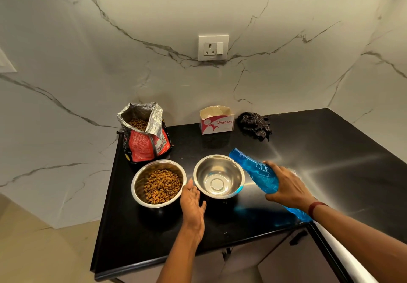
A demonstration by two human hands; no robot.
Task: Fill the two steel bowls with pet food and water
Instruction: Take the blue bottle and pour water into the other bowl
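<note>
- Right hand (288, 185) curled round my tilted blue bottle (255, 170), its neck at the right bowl (218, 172) rim.
- Left hand (192, 203) flat, fingers together, between both bowls.
- Food bag (145, 146) open on black counter (330, 150), behind left bowl (138, 183) holding kibble (161, 185).

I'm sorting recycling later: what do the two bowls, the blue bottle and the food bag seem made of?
The bowl with food and the second bowl look like polished steel: grey, mirror-like reflections. The bottle seems translucent blue plastic; it throws a blue tint on the counter. The bag is printed outside with a crinkled, silvery, foil-like lining.
</note>
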